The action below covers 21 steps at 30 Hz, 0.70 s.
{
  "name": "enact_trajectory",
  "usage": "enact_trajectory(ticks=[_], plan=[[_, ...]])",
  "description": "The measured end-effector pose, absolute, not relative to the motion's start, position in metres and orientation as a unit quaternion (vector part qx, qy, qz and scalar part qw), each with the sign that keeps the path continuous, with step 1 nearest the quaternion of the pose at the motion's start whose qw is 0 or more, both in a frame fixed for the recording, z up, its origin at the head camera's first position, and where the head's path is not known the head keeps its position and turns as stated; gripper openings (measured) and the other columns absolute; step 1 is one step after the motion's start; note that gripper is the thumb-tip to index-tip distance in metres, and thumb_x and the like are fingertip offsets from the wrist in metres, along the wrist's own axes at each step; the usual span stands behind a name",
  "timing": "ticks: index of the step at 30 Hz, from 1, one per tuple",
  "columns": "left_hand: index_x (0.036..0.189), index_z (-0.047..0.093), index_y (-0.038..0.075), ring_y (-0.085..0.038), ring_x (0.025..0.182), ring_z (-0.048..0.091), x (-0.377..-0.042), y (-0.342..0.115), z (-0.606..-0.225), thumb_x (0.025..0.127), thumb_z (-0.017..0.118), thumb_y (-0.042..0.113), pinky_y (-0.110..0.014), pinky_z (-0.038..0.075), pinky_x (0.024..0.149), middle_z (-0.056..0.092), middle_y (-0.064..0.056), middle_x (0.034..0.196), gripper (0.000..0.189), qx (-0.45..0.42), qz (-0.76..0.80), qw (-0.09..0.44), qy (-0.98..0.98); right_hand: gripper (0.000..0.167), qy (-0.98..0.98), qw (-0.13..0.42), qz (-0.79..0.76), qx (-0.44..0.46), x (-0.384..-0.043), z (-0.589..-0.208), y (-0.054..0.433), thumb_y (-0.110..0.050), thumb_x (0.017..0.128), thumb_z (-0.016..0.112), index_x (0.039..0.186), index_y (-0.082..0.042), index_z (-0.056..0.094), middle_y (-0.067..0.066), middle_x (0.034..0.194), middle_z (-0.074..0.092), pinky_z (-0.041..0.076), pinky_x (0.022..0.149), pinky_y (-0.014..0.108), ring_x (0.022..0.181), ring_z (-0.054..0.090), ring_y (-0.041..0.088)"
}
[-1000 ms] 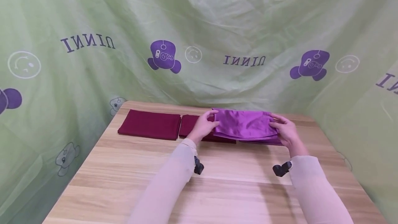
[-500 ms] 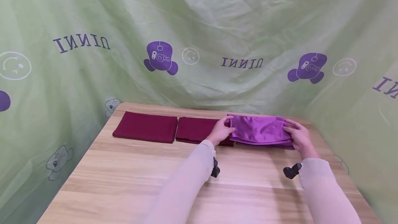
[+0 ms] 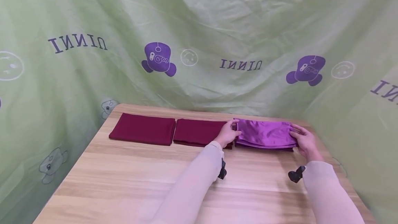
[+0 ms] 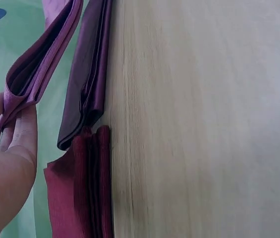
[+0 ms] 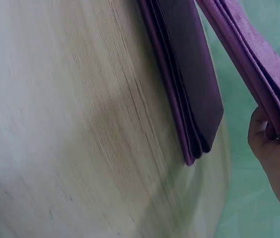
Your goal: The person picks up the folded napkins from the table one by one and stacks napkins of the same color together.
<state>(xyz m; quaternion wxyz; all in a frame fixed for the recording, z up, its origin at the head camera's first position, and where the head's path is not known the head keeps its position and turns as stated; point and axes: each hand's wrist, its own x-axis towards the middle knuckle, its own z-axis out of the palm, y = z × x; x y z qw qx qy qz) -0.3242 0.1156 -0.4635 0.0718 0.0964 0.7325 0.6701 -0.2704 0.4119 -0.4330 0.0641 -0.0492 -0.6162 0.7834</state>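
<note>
A folded bright purple satin cloth is held up level by both hands above a second folded purple cloth on the table. My left hand pinches its left end between thumb and fingers; in the left wrist view the folded layers gape slightly. At the other end my right hand pinches the right edge. The wrist views show a gap between the held cloth and the darker-looking folded one under it. To the left lies a folded maroon cloth, partly covered by my left hand in the head view.
Another folded maroon cloth lies at the far left of the row. All sit along the back edge of the wooden table. A green printed curtain hangs behind and at both sides.
Both hands have carried the purple cloth to the right and lowered it, from partly over the middle maroon cloth to over the purple one. The head view has shifted slightly.
</note>
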Motion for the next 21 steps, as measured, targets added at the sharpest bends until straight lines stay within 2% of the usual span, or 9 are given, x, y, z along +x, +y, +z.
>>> enact_trajectory(ticks=[7,10,13,16,19,21], plan=[[0.136,0.055,0.009,-0.022,0.102,0.059,-0.327,0.123,-0.474,0.084,0.071,-0.007,-0.028,0.051,0.081,0.057,-0.010,0.126,0.057,0.079,0.670,0.086,0.733,0.048,-0.663,0.076,0.742,-0.064,-0.276,-0.443,0.414,0.010,0.094,0.053,0.092,-0.033,0.074,-0.017,0.088,0.069,0.051,0.067,0.014,0.078,0.062,-0.001],[0.137,0.054,0.009,-0.022,0.110,0.056,-0.327,0.127,-0.477,0.084,0.070,-0.007,-0.029,0.048,0.088,0.056,-0.009,0.129,0.058,0.078,0.671,0.093,0.732,0.047,-0.690,0.089,0.714,-0.074,-0.277,-0.448,0.417,0.009,0.095,0.053,0.096,-0.034,0.074,-0.021,0.088,0.067,0.049,0.068,0.012,0.080,0.060,-0.005],[0.138,0.054,0.010,-0.022,0.120,0.050,-0.329,0.131,-0.479,0.085,0.069,-0.006,-0.031,0.043,0.097,0.055,-0.007,0.132,0.057,0.074,0.660,0.094,0.742,0.043,-0.729,0.099,0.672,-0.084,-0.278,-0.452,0.419,0.007,0.096,0.053,0.108,-0.030,0.072,-0.025,0.088,0.065,0.048,0.069,0.010,0.080,0.058,-0.007],[0.138,0.054,0.010,-0.024,0.124,0.048,-0.331,0.132,-0.479,0.086,0.068,-0.006,-0.033,0.040,0.101,0.053,-0.008,0.135,0.057,0.071,0.647,0.090,0.754,0.038,-0.763,0.099,0.632,-0.093,-0.281,-0.453,0.418,0.003,0.097,0.053,0.127,-0.016,0.065,-0.027,0.089,0.061,0.048,0.069,0.011,0.081,0.057,-0.006],[0.138,0.053,0.008,-0.024,0.124,0.048,-0.333,0.132,-0.480,0.085,0.067,-0.008,-0.033,0.041,0.101,0.053,-0.010,0.136,0.057,0.073,0.645,0.081,0.757,0.041,-0.794,0.096,0.591,-0.101,-0.286,-0.452,0.414,-0.001,0.098,0.053,0.139,-0.001,0.051,-0.027,0.091,0.058,0.049,0.069,0.012,0.082,0.056,-0.005],[0.139,0.052,0.007,-0.025,0.122,0.049,-0.335,0.131,-0.480,0.085,0.066,-0.009,-0.033,0.042,0.100,0.052,-0.011,0.137,0.058,0.072,0.646,0.076,0.756,0.044,-0.810,0.093,0.569,-0.107,-0.291,-0.451,0.411,-0.003,0.099,0.051,0.142,0.006,0.042,-0.017,0.101,0.060,0.048,0.070,0.013,0.084,0.054,-0.005]])
